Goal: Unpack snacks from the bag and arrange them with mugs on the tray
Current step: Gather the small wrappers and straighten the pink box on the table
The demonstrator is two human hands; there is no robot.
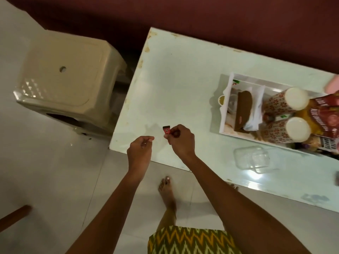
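At three o'clock, by the right edge, a red snack packet (328, 114) bears the words "ALOO BHUJIA" in pale letters running sideways. Just below it, towards four o'clock, a dark packet (329, 146) shows white lettering cut off and unreadable. Print on the small red sachet (167, 129) near the centre is too small to read.

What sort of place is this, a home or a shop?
Most likely a home room: a beige plastic stool stands on pale floor tiles beside a white table, a tray of patterned mugs and snack packets sits on it, and the person is barefoot.
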